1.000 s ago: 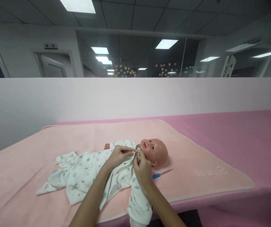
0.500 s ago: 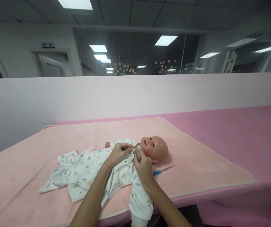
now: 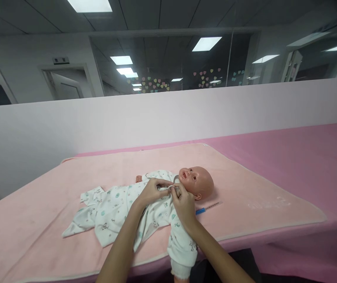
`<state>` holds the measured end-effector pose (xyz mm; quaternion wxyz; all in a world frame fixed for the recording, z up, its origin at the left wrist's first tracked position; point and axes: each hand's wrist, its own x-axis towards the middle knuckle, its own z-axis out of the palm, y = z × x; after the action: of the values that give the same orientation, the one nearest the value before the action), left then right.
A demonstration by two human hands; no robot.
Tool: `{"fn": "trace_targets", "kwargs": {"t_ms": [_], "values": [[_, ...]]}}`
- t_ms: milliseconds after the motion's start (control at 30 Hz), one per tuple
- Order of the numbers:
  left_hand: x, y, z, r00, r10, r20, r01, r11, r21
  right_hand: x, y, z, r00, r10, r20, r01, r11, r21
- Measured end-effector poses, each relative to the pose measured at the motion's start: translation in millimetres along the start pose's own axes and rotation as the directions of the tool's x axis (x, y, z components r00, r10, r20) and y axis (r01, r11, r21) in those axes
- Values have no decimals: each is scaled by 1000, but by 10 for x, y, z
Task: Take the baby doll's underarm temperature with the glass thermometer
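Both the left hand [image 3: 153, 192] and right hand [image 3: 185, 204] look to have fingers pinched nearly closed on the neckline [image 3: 171, 187] of the printed outfit [image 3: 114, 206], just left of the doll's head [image 3: 199, 181], right hand nearer it, outfit stretching lengthwise off leftward.

I've got a peach blanket [image 3: 259, 204] spread out in front of me over a pink sheet [image 3: 298, 157] that runs off to my 2 o'clock. Thin blue-ended stick [image 3: 200, 211] lying on the blanket between 12 and 1. White partition [image 3: 156, 118] at 12, dark window [image 3: 171, 55] above it with heart shapes [image 3: 159, 81] showing, door [image 3: 66, 87] ajar at 11, ceiling light [image 3: 90, 4] higher up at 11 too
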<state>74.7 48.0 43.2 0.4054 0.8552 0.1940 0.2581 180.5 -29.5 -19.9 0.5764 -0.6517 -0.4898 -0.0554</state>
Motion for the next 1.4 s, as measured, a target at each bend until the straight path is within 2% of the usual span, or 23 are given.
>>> {"fn": "trace_targets", "kwargs": {"t_ms": [200,567,833,1400], "values": [[6,-13,21,998,-21,-62,22,1000,21,-9,-13,-3,1000,4,20,-4,1000,16],[14,-77,18,997,8,-79,-10,1000,-16,-23,-52,-40,999,1,34,-3,998,69],[8,-67,12,997,18,-78,-20,1000,-21,-39,-2,-9,999,-27,-30,29,995,99],[6,-12,2,998,42,-45,-43,999,-22,-36,-20,-30,1000,-8,-9,9,991,132]]}}
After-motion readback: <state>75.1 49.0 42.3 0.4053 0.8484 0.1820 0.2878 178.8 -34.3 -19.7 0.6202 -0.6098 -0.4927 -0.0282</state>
